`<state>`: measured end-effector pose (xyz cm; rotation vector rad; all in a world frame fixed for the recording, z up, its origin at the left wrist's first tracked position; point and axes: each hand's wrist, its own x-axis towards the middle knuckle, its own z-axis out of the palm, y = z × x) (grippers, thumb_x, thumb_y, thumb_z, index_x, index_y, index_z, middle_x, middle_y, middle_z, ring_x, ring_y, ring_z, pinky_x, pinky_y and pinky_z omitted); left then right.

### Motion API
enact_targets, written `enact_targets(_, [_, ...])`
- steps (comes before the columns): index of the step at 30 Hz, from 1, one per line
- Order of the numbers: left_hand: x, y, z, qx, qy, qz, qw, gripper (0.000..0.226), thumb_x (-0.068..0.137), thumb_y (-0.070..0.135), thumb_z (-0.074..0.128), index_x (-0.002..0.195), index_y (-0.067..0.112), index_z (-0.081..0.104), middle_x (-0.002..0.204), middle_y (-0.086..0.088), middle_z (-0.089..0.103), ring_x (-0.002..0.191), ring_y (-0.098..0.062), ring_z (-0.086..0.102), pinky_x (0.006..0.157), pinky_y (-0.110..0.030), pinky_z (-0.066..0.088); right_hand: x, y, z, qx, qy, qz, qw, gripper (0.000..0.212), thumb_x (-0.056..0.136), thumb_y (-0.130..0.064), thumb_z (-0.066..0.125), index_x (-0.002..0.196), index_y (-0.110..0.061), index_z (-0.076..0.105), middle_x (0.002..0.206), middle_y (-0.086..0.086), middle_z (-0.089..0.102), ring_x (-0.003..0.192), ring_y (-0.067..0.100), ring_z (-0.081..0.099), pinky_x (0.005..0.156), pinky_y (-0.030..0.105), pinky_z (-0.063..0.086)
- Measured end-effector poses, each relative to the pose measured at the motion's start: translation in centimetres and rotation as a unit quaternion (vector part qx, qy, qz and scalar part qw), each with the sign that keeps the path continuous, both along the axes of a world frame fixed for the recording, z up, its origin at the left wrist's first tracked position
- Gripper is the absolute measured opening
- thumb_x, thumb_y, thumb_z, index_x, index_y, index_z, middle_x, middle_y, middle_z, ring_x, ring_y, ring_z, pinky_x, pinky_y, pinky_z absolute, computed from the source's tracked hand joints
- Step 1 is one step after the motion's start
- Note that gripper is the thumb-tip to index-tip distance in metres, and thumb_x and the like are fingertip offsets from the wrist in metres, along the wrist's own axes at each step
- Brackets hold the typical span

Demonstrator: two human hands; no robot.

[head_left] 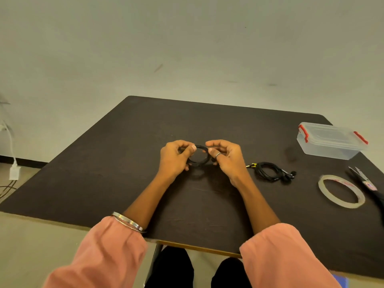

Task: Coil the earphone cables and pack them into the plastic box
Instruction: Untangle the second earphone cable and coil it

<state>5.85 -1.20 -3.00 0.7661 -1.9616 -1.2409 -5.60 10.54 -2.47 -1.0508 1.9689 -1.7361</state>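
A black earphone cable wound into a small ring (200,163) hangs just above the middle of the dark table (128,163). My left hand (175,157) pinches its left side and my right hand (225,156) pinches its right side, thumbs on top. A second black earphone (270,171) lies coiled on the table to the right of my right hand, earbuds at its right end. The clear plastic box (330,141) with red clips stands at the far right with its lid on.
A roll of clear tape (340,191) lies flat near the right edge, with scissors (365,182) just beyond it. A white charger and cord (13,169) hang off to the left, past the table's left edge.
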Motion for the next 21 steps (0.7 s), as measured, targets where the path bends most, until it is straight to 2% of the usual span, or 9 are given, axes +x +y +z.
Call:
enact_targets(3, [-0.1, 2.1, 0.0, -0.025, -0.008, -0.009, 1.000, 0.009, 0.089, 0.023, 0.066, 0.087, 0.015, 0.072, 0.068, 0.001, 0.068, 0.037, -0.004, 0.052, 0.042, -0.020, 0.047, 0.8, 2.1, -0.1, 0.032, 0.091, -0.061, 0.993, 0.015, 0.089, -0.011, 0.062, 0.095, -0.022, 0.071, 0.083, -0.005, 0.071, 0.069, 0.008, 0.063, 0.060, 0.029, 0.054])
enact_targets(7, [0.0, 3.7, -0.1, -0.090, -0.036, -0.038, 0.995, 0.010, 0.085, 0.028, 0.070, 0.084, 0.019, 0.075, 0.060, 0.011, 0.066, 0.054, 0.004, 0.060, 0.056, -0.009, 0.045, 1.5, 4.8, -0.2, 0.071, 0.184, -0.120, 0.973, 0.008, 0.087, -0.014, 0.065, 0.090, -0.018, 0.072, 0.069, -0.013, 0.063, 0.057, 0.005, 0.057, 0.061, 0.027, 0.052])
enact_targets(9, [-0.1, 4.1, -0.2, -0.113, -0.053, -0.042, 0.991, 0.011, 0.084, 0.032, 0.070, 0.086, 0.023, 0.076, 0.062, 0.012, 0.067, 0.059, 0.002, 0.062, 0.061, -0.015, 0.049, 1.7, 5.8, -0.4, 0.073, 0.198, -0.132, 0.968, 0.007, 0.086, -0.013, 0.067, 0.088, -0.016, 0.072, 0.068, -0.014, 0.060, 0.056, 0.004, 0.055, 0.061, 0.026, 0.051])
enact_targets(11, [-0.2, 4.6, -0.3, -0.137, -0.081, -0.043, 0.986, 0.014, 0.085, 0.036, 0.068, 0.091, 0.026, 0.076, 0.071, 0.012, 0.070, 0.067, -0.001, 0.064, 0.066, -0.025, 0.054, 2.0, 6.6, -0.5, 0.076, 0.216, -0.147, 0.962, 0.006, 0.086, -0.012, 0.067, 0.088, -0.014, 0.072, 0.071, -0.013, 0.060, 0.058, 0.000, 0.052, 0.061, 0.018, 0.046])
enact_targets(14, [-0.4, 5.5, -0.3, -0.151, -0.119, -0.052, 0.980, 0.021, 0.086, 0.043, 0.064, 0.098, 0.030, 0.074, 0.088, 0.009, 0.073, 0.079, -0.006, 0.064, 0.069, -0.030, 0.054, 2.0, 7.6, -0.6, 0.087, 0.236, -0.183, 0.950, 0.007, 0.085, -0.011, 0.067, 0.090, -0.013, 0.072, 0.081, -0.006, 0.064, 0.066, 0.000, 0.052, 0.063, 0.006, 0.036])
enact_targets(16, [-0.5, 6.0, -0.2, -0.152, -0.126, -0.053, 0.979, 0.027, 0.086, 0.047, 0.063, 0.104, 0.031, 0.073, 0.097, 0.009, 0.073, 0.086, -0.006, 0.064, 0.071, -0.028, 0.052, 1.9, 8.0, -0.6, 0.096, 0.235, -0.201, 0.946, 0.007, 0.085, -0.012, 0.067, 0.089, -0.012, 0.072, 0.085, -0.002, 0.066, 0.072, 0.004, 0.054, 0.066, 0.009, 0.039])
enact_targets(18, [-0.6, 6.3, -0.1, -0.155, -0.129, -0.050, 0.978, 0.032, 0.085, 0.049, 0.063, 0.109, 0.030, 0.071, 0.101, 0.010, 0.071, 0.089, -0.005, 0.062, 0.071, -0.025, 0.048, 1.8, 8.2, -0.6, 0.111, 0.226, -0.200, 0.947, 0.006, 0.085, -0.014, 0.068, 0.088, -0.011, 0.072, 0.085, -0.001, 0.066, 0.075, 0.008, 0.055, 0.068, 0.020, 0.043])
enact_targets(21, [-0.6, 6.2, -0.3, -0.147, -0.119, -0.040, 0.981, 0.034, 0.083, 0.042, 0.068, 0.112, 0.025, 0.069, 0.101, 0.010, 0.070, 0.082, 0.000, 0.057, 0.073, -0.022, 0.045, 1.7, 8.0, -0.7, 0.127, 0.219, -0.171, 0.952, 0.009, 0.085, -0.018, 0.069, 0.091, -0.011, 0.072, 0.088, -0.001, 0.066, 0.081, 0.009, 0.056, 0.072, 0.021, 0.041])
